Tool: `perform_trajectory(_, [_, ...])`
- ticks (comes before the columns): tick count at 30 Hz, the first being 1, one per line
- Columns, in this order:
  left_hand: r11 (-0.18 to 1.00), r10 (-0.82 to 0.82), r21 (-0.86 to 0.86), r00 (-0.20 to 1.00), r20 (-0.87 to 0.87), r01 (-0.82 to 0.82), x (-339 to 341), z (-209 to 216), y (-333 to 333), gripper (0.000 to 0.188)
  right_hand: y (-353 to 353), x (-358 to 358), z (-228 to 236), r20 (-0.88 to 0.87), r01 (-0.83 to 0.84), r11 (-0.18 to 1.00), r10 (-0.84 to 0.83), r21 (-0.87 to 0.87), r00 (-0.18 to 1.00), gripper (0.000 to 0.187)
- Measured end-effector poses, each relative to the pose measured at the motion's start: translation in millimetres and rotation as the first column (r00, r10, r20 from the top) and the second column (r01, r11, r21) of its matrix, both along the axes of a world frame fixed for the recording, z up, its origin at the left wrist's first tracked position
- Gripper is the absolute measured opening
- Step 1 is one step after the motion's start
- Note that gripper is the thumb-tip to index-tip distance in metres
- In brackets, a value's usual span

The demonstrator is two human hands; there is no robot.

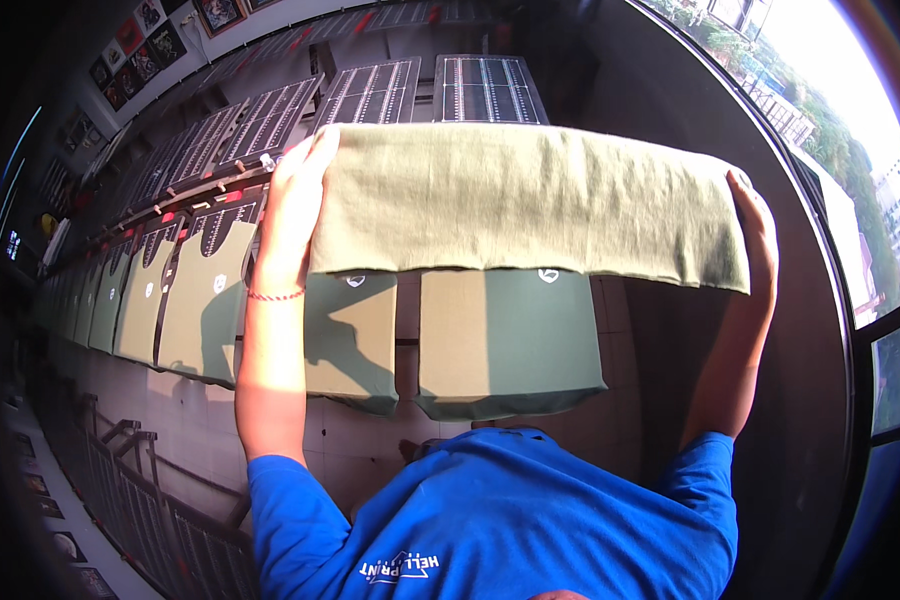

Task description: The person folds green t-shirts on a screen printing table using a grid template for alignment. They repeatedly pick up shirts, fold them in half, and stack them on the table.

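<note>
Blue shirt (pixel 530 500) foremost, left grip (pixel 297 205) and right grip (pixel 758 225) clasp the cloth (pixel 530 205) by its ends; I'd keep it level, taut.

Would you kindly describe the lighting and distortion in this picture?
Head view: glare washes out the window; sunlight brightens the held green cloth and left hand; a hard-edged shadow splits the green shirt below; fisheye distortion bends straight edges.

Bright window (pixel 810 110) at right, tiled floor (pixel 625 370) below, framed pictures (pixel 220 14) on the wall (pixel 202 46)
</note>
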State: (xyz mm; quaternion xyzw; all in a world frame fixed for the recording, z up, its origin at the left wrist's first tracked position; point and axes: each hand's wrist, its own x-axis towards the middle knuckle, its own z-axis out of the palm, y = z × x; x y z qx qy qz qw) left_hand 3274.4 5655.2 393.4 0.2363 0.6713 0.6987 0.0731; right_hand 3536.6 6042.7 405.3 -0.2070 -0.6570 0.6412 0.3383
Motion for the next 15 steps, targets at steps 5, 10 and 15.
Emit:
perform_trajectory(5, [0.975,0.137,-0.187,0.989,0.061,-0.123,58.8,-135.3,-20.9,0.035,-25.2,51.4,-129.9,0.235,-0.069,0.981,0.112,-0.184,0.966,0.02])
perform_trajectory(10, [0.98,0.088,-0.2,0.857,0.507,0.017,124.7,-329.9,-57.5,0.041,-55.9,103.3,-294.5,0.405,0.03,0.849,0.221,-0.527,0.887,0.023])
perform_trajectory(15, [0.956,0.238,-0.273,0.819,0.522,-0.104,157.5,-364.9,-62.2,0.064,-65.5,125.5,-344.3,0.384,0.027,0.819,0.239,-0.573,0.892,0.022])
